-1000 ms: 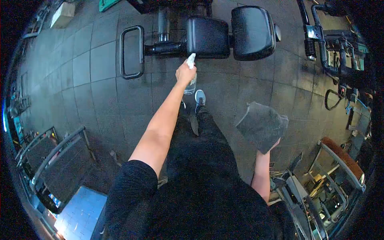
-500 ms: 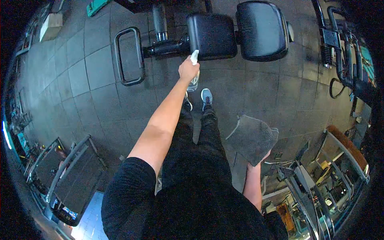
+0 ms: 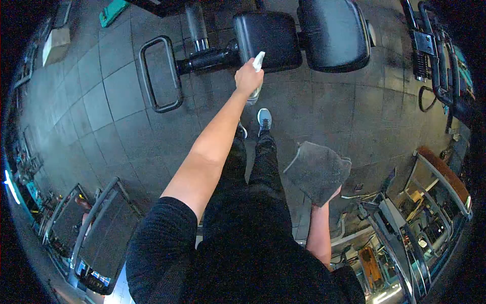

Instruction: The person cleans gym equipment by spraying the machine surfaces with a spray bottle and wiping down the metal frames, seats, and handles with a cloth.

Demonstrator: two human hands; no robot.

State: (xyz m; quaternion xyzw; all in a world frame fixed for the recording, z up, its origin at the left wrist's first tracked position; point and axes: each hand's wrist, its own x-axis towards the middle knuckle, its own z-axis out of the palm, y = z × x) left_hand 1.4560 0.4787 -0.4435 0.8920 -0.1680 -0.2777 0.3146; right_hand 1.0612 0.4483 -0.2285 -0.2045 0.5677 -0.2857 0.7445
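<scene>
The tiled floor spread beneath two black pads, the larger right pad beside the left pad, both ahead of you. Your right grip held the grey cloth well apart from them, most of its fingers hidden underneath. Your left grip, nearer the pads, was wrapped around the spray bottle. The bottle's long axis ran forward and slightly right, its body on your side, its white spray head toward the left pad; whether they touched, I couldn't tell.
</scene>
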